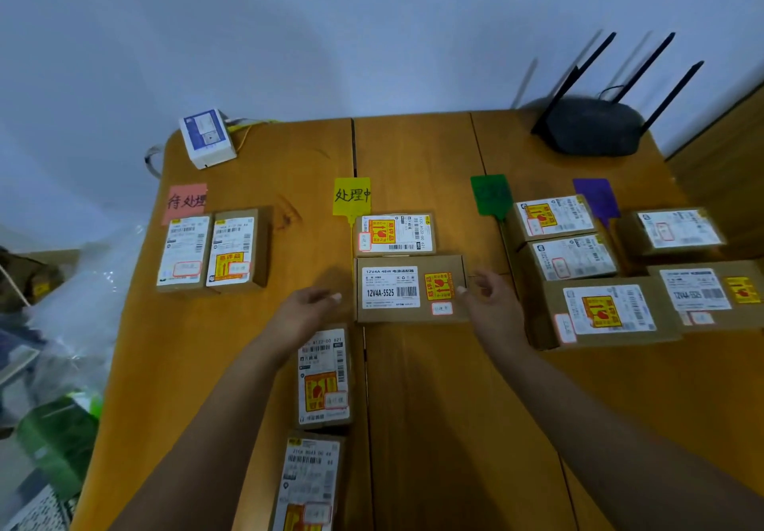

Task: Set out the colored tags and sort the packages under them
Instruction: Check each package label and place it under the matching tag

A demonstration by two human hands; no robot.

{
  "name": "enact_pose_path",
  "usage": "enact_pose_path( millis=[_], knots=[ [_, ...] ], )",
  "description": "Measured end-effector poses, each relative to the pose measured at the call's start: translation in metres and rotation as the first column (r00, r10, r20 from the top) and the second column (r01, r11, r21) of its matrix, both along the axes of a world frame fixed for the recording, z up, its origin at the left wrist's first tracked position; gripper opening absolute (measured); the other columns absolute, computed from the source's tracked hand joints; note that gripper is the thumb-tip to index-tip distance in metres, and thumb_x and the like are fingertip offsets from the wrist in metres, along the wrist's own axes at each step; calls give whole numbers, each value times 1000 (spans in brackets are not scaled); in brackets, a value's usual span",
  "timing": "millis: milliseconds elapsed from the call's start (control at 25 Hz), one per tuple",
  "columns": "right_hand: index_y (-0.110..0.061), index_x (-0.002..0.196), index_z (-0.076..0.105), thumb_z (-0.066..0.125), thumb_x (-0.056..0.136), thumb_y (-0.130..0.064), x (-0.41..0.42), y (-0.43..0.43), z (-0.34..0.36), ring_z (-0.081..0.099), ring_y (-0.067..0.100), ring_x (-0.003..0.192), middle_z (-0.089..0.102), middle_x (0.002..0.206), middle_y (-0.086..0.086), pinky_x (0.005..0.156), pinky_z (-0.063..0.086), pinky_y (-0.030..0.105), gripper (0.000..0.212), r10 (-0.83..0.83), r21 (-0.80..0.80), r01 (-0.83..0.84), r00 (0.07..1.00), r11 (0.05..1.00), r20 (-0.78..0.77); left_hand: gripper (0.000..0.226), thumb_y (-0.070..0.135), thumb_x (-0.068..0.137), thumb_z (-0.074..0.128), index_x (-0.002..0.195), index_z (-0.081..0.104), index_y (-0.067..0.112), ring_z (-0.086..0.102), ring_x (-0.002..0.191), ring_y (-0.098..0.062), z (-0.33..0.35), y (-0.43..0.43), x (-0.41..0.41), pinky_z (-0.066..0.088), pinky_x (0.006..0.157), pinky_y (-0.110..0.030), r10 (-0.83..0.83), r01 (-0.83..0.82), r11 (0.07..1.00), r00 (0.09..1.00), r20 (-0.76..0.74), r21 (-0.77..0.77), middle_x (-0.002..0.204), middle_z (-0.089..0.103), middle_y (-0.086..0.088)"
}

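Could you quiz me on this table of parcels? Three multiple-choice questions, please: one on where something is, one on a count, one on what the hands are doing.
1. Where is the black router?
A. far right corner
B. near left corner
C. under the yellow tag

2. How many packages lie under the pink tag?
A. none
B. two
C. five

3. The hands are:
A. lifting a package high
B. open either side of the 12V4A-5525 box
C. holding a tag

Answers:
1. A, it stands by the wall at the table's far right.
2. B, two boxes lie side by side.
3. B, left hand and right hand flank the box, which lies flat.
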State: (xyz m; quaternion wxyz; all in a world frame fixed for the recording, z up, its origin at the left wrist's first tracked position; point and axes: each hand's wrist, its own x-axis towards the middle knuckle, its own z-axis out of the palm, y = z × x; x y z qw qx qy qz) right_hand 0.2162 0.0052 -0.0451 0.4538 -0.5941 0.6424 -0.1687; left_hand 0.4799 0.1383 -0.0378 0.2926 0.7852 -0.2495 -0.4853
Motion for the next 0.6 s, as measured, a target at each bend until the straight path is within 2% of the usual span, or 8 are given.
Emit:
enact_pose_path(
  millis=[40,160,280,360,400,480,520,600],
  knots=[
    [-24,139,60,69,98,-28,1,11,4,57,17,125,61,128,-4,96,52,38,42,17,-51,-16,999,999,31,50,39,102,62,146,57,16,59,126,-24,0,9,4,44,82,-25,59,-59,998,998,11,-8,139,62,-5],
    [-23,124,69,72,97,-18,14,44,12,64,15,111,68,119,-3,84,53,23,27,56,-48,-49,986,998,155,50,33,100,67,145,58,13,59,114,-20,1,37,14,44,76,-22,163,-161,986,985,58,-39,138,64,-8],
    [-23,115,71,73,96,-14,31,78,11,66,12,100,69,106,-8,73,48,11,21,146,16,-151,972,988,186,55,29,98,70,146,56,8,61,121,-31,1,65,17,51,96,-41,195,-196,981,980,47,12,141,64,-16],
    [-22,120,69,73,97,-17,43,100,3,65,12,95,68,103,-10,68,47,11,24,200,124,-223,965,967,172,53,28,99,70,144,58,3,61,126,-37,0,81,18,50,105,-49,171,-174,982,984,38,68,138,66,-17],
    [-22,128,66,72,98,-21,49,110,-1,63,11,93,68,108,-7,67,47,14,31,224,194,-251,962,948,154,43,27,99,70,134,66,3,64,120,-36,0,87,17,52,100,-47,155,-157,984,988,29,90,126,73,-14],
    [-22,146,55,67,101,-28,61,131,-6,59,7,92,65,126,1,66,45,18,48,262,353,-283,959,892,107,16,24,99,70,92,81,14,68,84,-24,-4,99,13,53,70,-35,151,-146,979,988,-26,144,77,79,6],
    [-22,153,48,65,102,-29,68,141,-8,59,6,94,63,136,3,66,44,18,54,264,427,-286,958,858,112,24,22,99,70,76,78,19,65,68,-16,-6,104,9,46,60,-29,143,-131,977,988,-64,168,59,72,12],
    [-21,157,42,62,104,-26,78,159,-11,64,7,98,63,139,2,71,49,19,57,246,515,-298,955,804,169,25,21,98,72,74,77,16,61,56,-9,-5,110,-1,42,55,-24,139,-116,976,984,-116,183,57,70,10]
  ],
)
